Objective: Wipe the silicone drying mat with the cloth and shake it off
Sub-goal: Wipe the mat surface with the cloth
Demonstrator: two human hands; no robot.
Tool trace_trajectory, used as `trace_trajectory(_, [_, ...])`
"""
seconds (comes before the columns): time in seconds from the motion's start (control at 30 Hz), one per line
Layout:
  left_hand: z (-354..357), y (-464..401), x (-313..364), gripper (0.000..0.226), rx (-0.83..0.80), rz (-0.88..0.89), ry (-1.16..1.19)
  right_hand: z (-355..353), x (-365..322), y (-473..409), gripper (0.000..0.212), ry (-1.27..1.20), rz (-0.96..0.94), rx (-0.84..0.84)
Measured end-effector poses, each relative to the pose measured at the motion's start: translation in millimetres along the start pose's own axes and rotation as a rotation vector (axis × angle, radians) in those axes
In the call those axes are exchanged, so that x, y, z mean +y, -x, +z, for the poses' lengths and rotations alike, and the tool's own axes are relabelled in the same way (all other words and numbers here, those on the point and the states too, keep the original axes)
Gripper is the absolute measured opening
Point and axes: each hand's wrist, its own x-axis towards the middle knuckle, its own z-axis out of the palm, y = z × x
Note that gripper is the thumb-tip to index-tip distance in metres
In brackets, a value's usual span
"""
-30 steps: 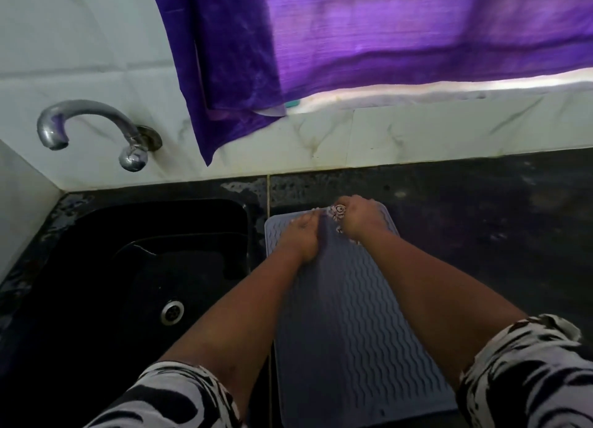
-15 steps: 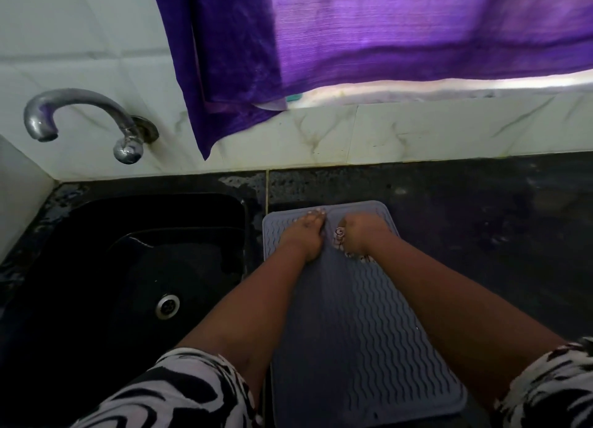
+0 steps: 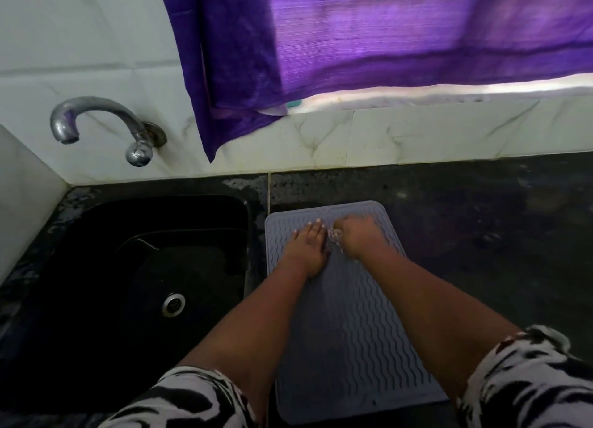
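Observation:
A grey silicone drying mat (image 3: 349,341) with wavy ridges lies flat on the dark counter, just right of the sink. My left hand (image 3: 306,246) rests flat on the mat's far part, fingers together and stretched out. Right beside it my right hand (image 3: 357,240) is closed on a small patterned cloth (image 3: 335,235). Only a bit of the cloth shows between the two hands. The cloth presses on the mat near its far edge.
A black sink (image 3: 134,283) with a metal drain (image 3: 173,304) sits left of the mat. A chrome tap (image 3: 106,126) juts from the white tiled wall. A purple curtain (image 3: 369,42) hangs above the dark counter (image 3: 481,228).
Both hands slid a little toward me along the mat and then back toward its far edge. The mat stays flat in the same place.

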Motion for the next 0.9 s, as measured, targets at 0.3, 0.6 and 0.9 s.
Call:
trace_trajectory(0.3, [-4,-3,-1,0.065,-0.102,-0.036,-0.093,16,6,53,0.04,-0.076,0.082,-0.186])
trace_trajectory(0.6, [3,26,14,0.066,-0.129,0.043,-0.04,-12,-1,62,0.045,-0.182,0.131,-0.122])
trace_trajectory(0.9, [19,44,24,0.059,-0.118,0.026,-0.06,25,5,98,0.038,-0.085,0.087,-0.048])
